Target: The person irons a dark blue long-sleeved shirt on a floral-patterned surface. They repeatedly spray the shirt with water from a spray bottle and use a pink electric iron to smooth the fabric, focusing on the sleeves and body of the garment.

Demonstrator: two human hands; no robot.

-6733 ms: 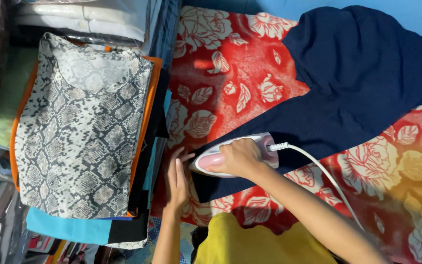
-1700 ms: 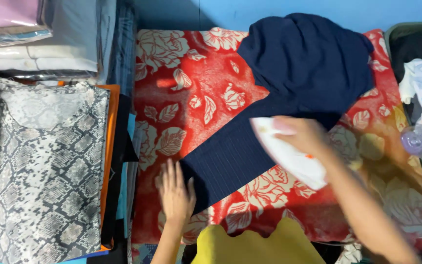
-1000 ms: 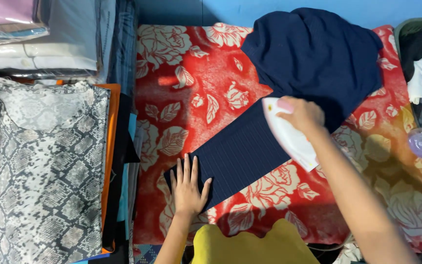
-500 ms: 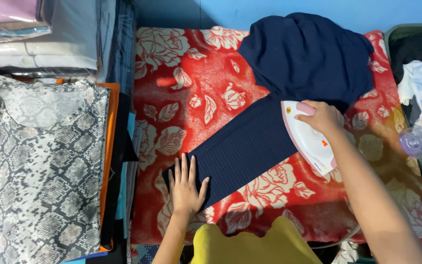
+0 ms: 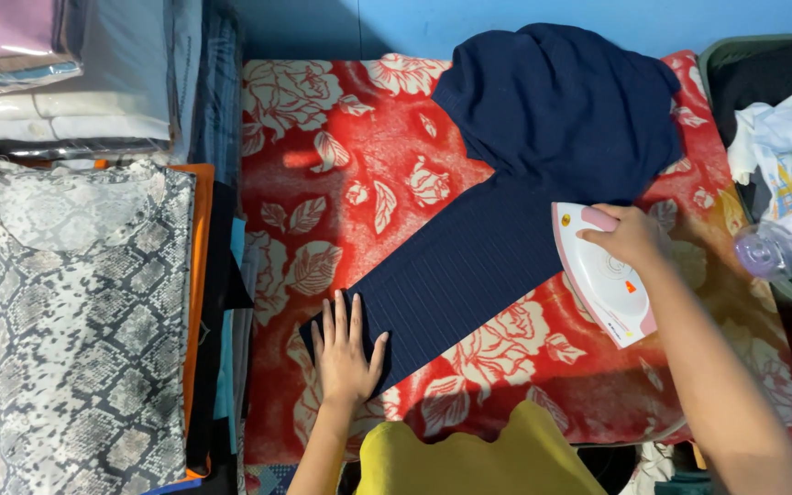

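Red floral blanket (image 5: 341,165) carries a diagonal navy cloth (image 5: 469,266), left hand (image 5: 348,353) flat, fingers spread; right hand (image 5: 630,236) grips iron (image 5: 602,275).

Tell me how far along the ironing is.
Looks done: the navy sleeve lies flat and smooth on the red floral blanket. In hand: the left hand pins the cuff end, and the right hand holds the iron at the sleeve's edge. Left: the garment's body is bunched and rumpled.
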